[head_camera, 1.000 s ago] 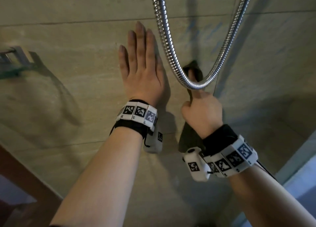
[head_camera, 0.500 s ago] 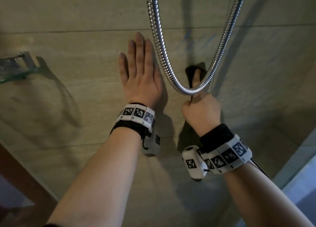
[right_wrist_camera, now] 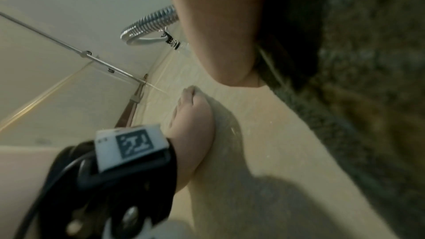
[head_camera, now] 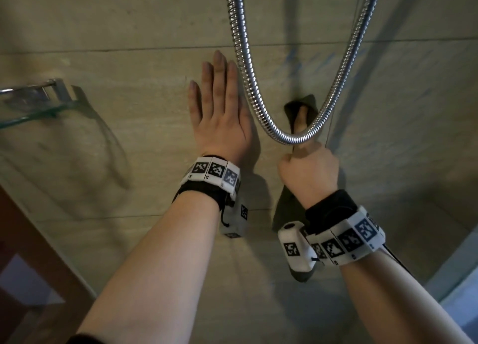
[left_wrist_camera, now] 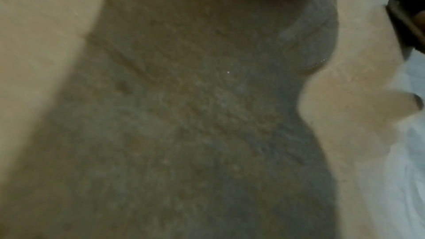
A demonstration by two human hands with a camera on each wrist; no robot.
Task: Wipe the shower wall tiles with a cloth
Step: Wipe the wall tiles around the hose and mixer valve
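shower hose [head_camera: 261, 116] cut off at top edge, cloth [head_camera: 287, 209] mostly hidden behind right hand [head_camera: 309, 173], left-wrist view blurred, glass shelf [head_camera: 31, 110] cropped at left

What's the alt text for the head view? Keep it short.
A person's right hand grips a dark cloth against beige shower wall tiles, one finger stretched up behind the hanging loop of a chrome shower hose. The left hand lies flat on the wall beside it, fingers straight. A glass shelf juts out at far left.
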